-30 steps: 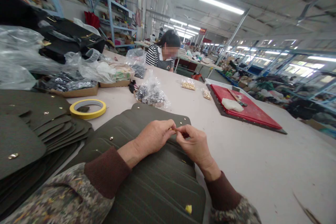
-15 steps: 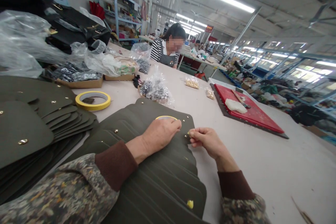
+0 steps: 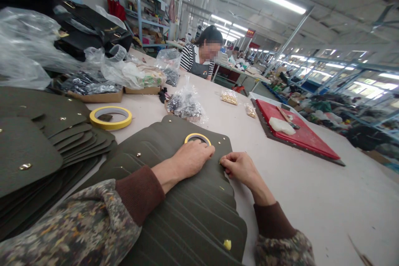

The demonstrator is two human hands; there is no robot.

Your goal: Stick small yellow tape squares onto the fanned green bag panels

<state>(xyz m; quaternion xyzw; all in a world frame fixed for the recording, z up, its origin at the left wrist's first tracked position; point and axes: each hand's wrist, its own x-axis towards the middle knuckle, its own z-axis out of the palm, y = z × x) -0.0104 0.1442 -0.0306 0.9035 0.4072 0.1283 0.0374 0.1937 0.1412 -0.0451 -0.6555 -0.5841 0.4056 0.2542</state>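
A fanned stack of dark olive leather panels (image 3: 187, 212) with small brass studs lies in front of me. My left hand (image 3: 191, 158) rests on the top panel, its curled fingers on the near rim of a small yellow tape roll (image 3: 197, 136) that lies flat there. My right hand (image 3: 240, 167) is just right of it, thumb and fingers pinched together at the panel's right edge; the small yellow bit of tape it held is now barely visible at the fingertips. A yellow scrap (image 3: 227, 244) lies on a lower panel near me.
A second pile of olive panels (image 3: 34, 149) sits at left, with a larger yellow tape roll (image 3: 109, 117) beside it. Bags of metal hardware (image 3: 185, 106), cardboard trays (image 3: 96, 96) and a red cutting mat (image 3: 299, 133) lie farther off. A person (image 3: 202, 56) sits at the table's far end.
My hands, joined over a bit of tape, have separated. The left hand set the small tape roll flat on the panel; the right hand lowered to the panel's edge.
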